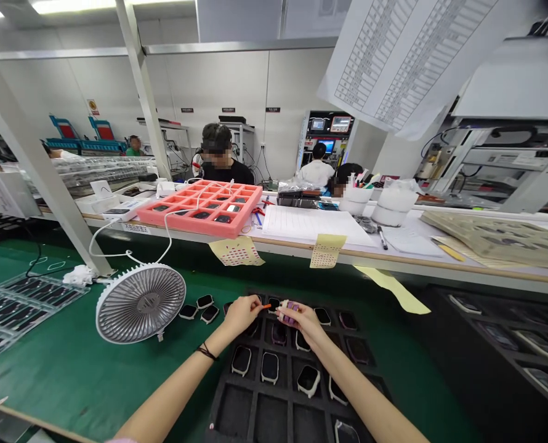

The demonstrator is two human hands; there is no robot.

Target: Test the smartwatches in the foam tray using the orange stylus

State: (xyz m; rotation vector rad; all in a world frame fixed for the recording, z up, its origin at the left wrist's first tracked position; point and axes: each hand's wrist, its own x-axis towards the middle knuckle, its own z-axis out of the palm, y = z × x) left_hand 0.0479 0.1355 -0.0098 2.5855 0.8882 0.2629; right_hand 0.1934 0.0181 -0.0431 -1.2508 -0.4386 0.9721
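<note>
Left hand (242, 312), black cord at the wrist: thumb and fingers pinched on one thin orange stick (266, 306), held near its end, likely so the exposed tip can be steered finely. Right hand (304, 321): fingers bent together, with purple-and-white bands (290, 311) at the tips; whether these are coverings or a gripped piece, and so whether the fingers close on anything, cannot be told. Between the hands, at the far part of the tray, one small dark-faced unit (273, 303), the stick's tip just beside it; contact unclear. Beneath: one black compartmented tray (252, 412), bearing pale-framed, rounded-rectangular watch-like units (269, 367), face up in separate cells, presumably to prevent rubbing. Left of the tray, on the green bench mat (84, 381): three similar loose units (210, 314), grouped near a round grey-and-white fan (140, 303), its grille perhaps angled toward the worker.
</note>
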